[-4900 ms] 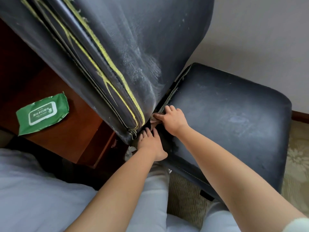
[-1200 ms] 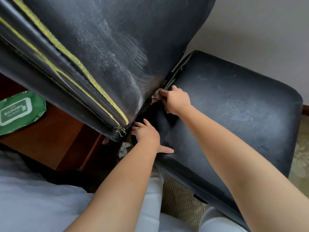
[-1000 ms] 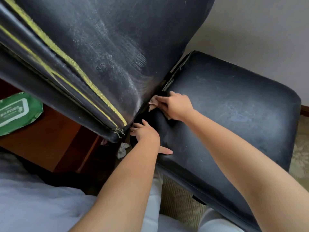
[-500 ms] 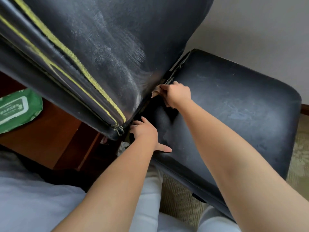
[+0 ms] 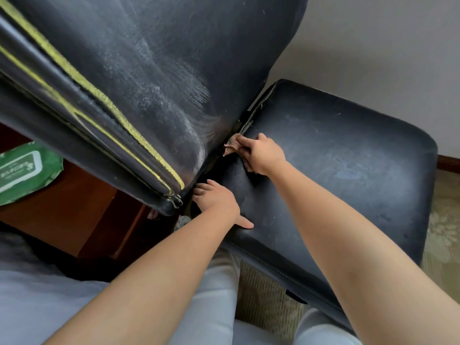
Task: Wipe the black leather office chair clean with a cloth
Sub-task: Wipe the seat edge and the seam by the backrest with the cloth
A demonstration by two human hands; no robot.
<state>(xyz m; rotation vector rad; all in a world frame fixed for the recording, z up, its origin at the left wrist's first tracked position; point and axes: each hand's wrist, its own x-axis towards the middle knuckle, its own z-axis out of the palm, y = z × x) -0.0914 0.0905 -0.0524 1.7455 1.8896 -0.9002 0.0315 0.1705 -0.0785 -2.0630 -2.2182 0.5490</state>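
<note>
The right hand (image 5: 265, 155) is gripping a soiled cloth (image 5: 232, 145), fingers curled over it, and pressing it into the crease where the chair's backrest (image 5: 154, 78) is meeting the seat (image 5: 348, 158). The left hand (image 5: 219, 202) is resting at the near left end of that crease, thumb lying flat on the seat and fingers reaching into the gap under the backrest; their tips are hidden, so whether they are holding anything cannot be told. Dusty streaks are showing on the backrest and seat. A green wipes pack (image 5: 23, 170) is lying on a wooden desk (image 5: 82, 202) at the left.
</note>
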